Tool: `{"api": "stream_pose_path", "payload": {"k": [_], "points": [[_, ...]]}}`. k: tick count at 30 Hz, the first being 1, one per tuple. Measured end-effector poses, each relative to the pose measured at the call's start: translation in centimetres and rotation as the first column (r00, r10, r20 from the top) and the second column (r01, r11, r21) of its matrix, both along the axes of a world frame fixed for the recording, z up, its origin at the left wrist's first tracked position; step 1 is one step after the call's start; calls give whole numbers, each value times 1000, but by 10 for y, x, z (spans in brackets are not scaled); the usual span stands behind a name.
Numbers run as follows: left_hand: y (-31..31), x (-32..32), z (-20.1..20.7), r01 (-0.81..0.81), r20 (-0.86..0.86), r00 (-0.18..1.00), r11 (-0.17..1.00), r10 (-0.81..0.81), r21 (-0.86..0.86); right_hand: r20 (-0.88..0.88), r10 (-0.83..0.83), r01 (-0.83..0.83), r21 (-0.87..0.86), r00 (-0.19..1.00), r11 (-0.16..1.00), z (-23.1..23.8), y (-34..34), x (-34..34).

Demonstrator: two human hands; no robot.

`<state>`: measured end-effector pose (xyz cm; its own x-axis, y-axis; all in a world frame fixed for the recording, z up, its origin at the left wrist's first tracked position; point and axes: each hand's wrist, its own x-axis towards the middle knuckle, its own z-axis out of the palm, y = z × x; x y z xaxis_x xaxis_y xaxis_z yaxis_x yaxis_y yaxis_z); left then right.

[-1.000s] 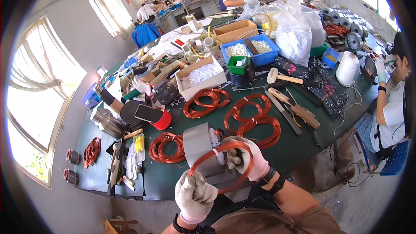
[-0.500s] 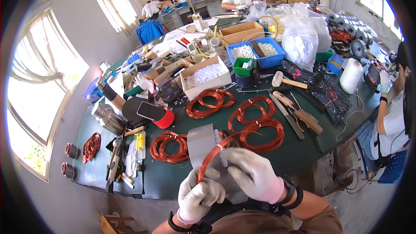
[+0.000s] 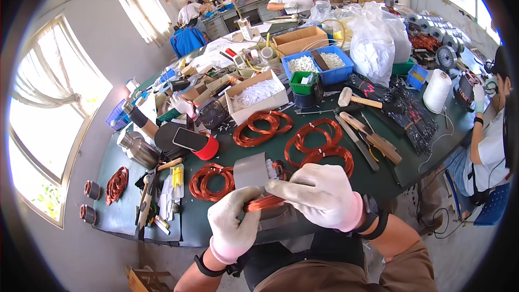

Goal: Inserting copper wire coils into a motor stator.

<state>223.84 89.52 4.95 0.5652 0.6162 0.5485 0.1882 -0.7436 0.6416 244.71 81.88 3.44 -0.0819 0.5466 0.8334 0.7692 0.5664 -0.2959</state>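
In white gloves, both my hands hold one bundle of copper wire [image 3: 263, 203] over the near table edge. My left hand [image 3: 233, 220] is closed round its left part. My right hand [image 3: 324, 194] pinches it farther right, and its fingers hide that end. Just behind the bundle stands a curved grey sheet-like piece [image 3: 250, 177], with some copper wire and white bits at its right side. Tied copper wire coils lie around it: one coil [image 3: 211, 182] to the left, a looped pair [image 3: 263, 128] behind, and another pair [image 3: 312, 139] to the right, partly covered by my right hand.
A mallet [image 3: 367, 100], wooden-handled tools [image 3: 373, 139] and black sleeved leads [image 3: 397, 108] lie at right. Behind are a carton of white pieces [image 3: 258, 94] and a blue bin [image 3: 336, 73]. A phone [image 3: 190, 139] and steel flask [image 3: 139, 150] stand left. Co-workers sit around the table.
The wire bundle has gone from upright and curved to lying nearly level between my hands. My right hand has moved up and closed on it; my left hand has shifted left.
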Motion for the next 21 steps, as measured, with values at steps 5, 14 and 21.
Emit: {"api": "stream_pose_path", "payload": {"k": [5, 14, 21], "points": [[17, -5, -10, -71, -127, 979, 855, 158, 513, -548, 230, -408, -227, 805, 884, 20, -16, 2], [5, 9, -4, -71, -1, 997, 973, 73, 221, 63, 7, -16, 157, 998, 987, -2, -22, -29], [13, 9, -18, -71, 51, 997, 920, 55, 386, -455, 242, -451, -436, 857, 779, -37, 2, -32]]}}
